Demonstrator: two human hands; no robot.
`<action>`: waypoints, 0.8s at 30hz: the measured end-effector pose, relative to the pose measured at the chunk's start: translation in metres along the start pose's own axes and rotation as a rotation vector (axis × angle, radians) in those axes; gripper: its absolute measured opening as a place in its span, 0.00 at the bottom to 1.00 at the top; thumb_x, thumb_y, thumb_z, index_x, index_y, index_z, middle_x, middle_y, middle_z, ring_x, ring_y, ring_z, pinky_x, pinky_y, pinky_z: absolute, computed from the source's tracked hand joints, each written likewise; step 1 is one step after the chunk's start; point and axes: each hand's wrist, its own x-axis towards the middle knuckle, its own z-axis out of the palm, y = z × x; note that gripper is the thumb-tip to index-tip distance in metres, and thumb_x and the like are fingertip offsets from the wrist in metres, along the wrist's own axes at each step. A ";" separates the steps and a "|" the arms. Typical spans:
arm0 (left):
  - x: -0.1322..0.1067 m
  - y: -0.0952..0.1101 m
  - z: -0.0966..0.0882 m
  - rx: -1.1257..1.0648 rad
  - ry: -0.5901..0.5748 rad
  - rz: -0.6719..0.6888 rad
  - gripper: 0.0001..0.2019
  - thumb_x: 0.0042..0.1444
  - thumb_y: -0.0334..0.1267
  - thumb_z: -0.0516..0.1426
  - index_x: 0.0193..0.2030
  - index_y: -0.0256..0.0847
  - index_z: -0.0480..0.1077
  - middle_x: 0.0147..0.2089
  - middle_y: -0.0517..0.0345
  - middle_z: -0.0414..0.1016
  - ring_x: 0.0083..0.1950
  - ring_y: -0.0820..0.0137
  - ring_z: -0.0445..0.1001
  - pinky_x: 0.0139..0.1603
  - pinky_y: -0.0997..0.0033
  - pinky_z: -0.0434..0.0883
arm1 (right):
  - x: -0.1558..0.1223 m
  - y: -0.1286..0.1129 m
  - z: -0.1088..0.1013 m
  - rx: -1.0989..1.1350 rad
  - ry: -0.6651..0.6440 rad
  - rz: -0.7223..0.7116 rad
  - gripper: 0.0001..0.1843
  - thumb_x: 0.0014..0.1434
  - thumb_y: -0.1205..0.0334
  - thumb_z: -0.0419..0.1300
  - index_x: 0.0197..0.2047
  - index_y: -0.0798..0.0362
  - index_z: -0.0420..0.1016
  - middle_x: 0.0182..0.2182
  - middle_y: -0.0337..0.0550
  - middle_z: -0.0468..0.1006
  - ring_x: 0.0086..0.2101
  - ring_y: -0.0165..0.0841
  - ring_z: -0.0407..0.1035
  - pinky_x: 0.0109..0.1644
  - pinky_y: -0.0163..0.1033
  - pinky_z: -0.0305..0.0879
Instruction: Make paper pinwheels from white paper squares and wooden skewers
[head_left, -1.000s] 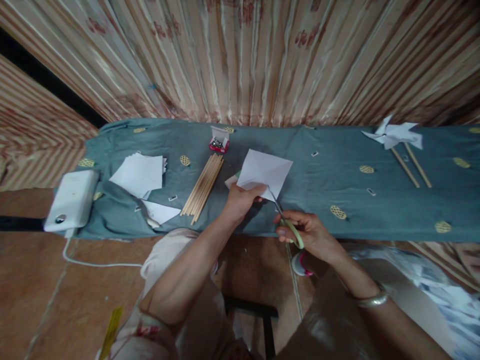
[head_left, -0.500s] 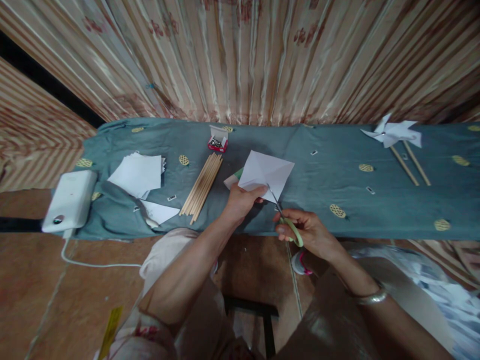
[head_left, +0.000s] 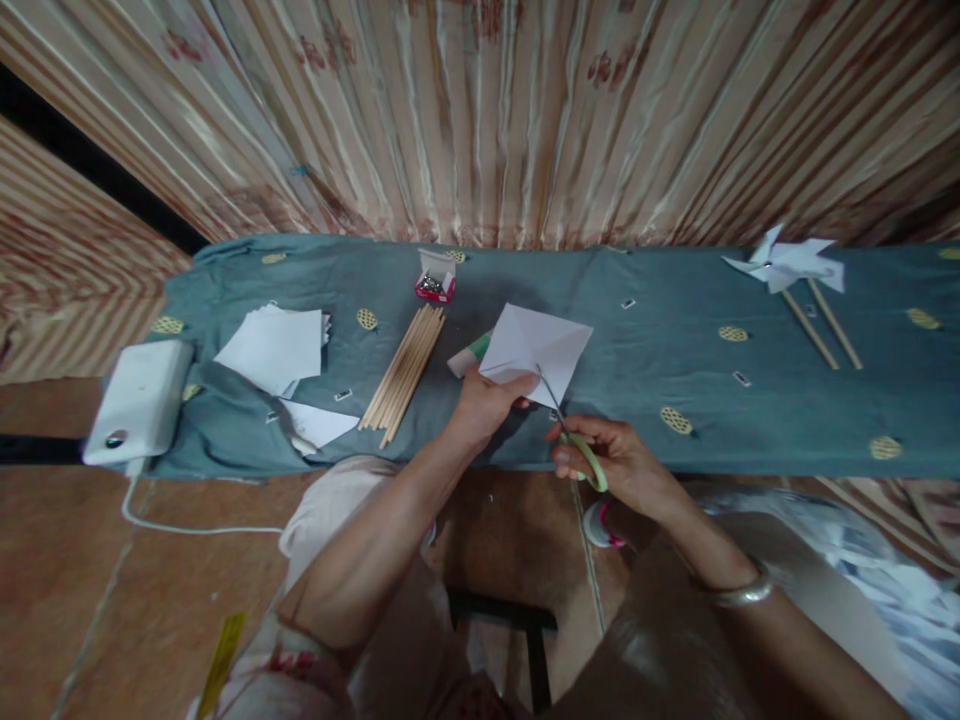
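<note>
My left hand (head_left: 486, 404) pinches the near edge of a creased white paper square (head_left: 538, 346), holding it tilted above the blue-grey cloth (head_left: 645, 400). My right hand (head_left: 607, 462) grips green-handled scissors (head_left: 576, 438); their thin blades reach up into the paper's near corner along a crease. A green and white glue stick (head_left: 468, 356) lies on the cloth just behind the paper's left edge.
A bundle of wooden sticks (head_left: 405, 370) and a small red box of pins (head_left: 435, 283) lie left of the paper. Loose white paper squares (head_left: 276, 348) and a white device (head_left: 139, 400) are at far left. Finished paper pinwheels (head_left: 789, 266) on sticks rest at far right.
The scissor blades have slid a little further into the paper, and the paper has shifted slightly right, uncovering more of the glue stick.
</note>
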 end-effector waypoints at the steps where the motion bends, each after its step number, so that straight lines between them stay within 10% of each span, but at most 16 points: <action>1: 0.000 0.000 0.000 0.003 -0.003 0.002 0.09 0.35 0.34 0.65 0.27 0.36 0.72 0.27 0.58 0.74 0.27 0.72 0.69 0.24 0.75 0.67 | 0.000 0.000 0.000 0.002 0.000 0.000 0.23 0.40 0.47 0.72 0.33 0.54 0.75 0.19 0.35 0.72 0.20 0.25 0.64 0.23 0.31 0.59; 24: 0.000 -0.004 0.000 0.009 -0.015 -0.003 0.09 0.36 0.34 0.65 0.26 0.37 0.72 0.27 0.58 0.74 0.27 0.72 0.69 0.25 0.74 0.67 | 0.001 0.003 0.000 -0.005 0.003 -0.013 0.22 0.42 0.46 0.71 0.33 0.52 0.75 0.20 0.35 0.72 0.21 0.26 0.64 0.24 0.31 0.59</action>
